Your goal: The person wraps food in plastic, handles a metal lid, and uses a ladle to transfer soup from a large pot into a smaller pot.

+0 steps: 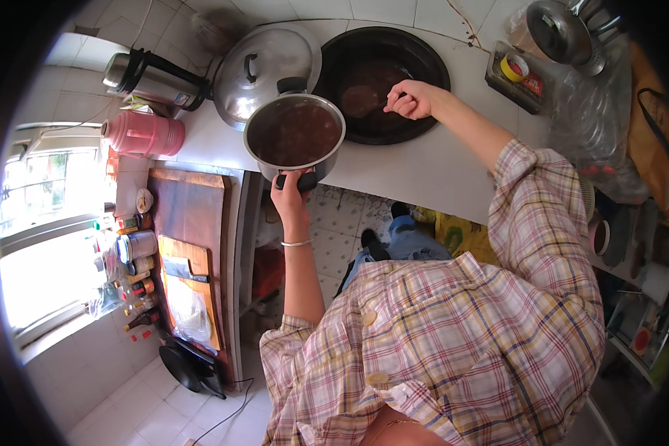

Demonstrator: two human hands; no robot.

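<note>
My left hand point(293, 195) grips the near black handle of a steel pot point(294, 131), which holds a dark reddish-brown liquid. The pot hangs over the counter's front edge, close to a steel lid point(267, 67) with a black handle. My right hand point(410, 100) is closed over a large black wok point(390, 56). Under it, a round ladle-like utensil point(361, 101) lies in reddish-brown liquid in the wok; its handle seems to run into my right fist.
A steel thermos point(150, 81) and a pink thermos flask point(145, 134) lie left. A cleaver point(178, 267) rests on a wooden cutting board point(209, 301) beside bottles and jars. Right are a dark tray point(496, 83) with yellow tape point(514, 67), a small steel pan point(552, 30) and plastic bags point(591, 111).
</note>
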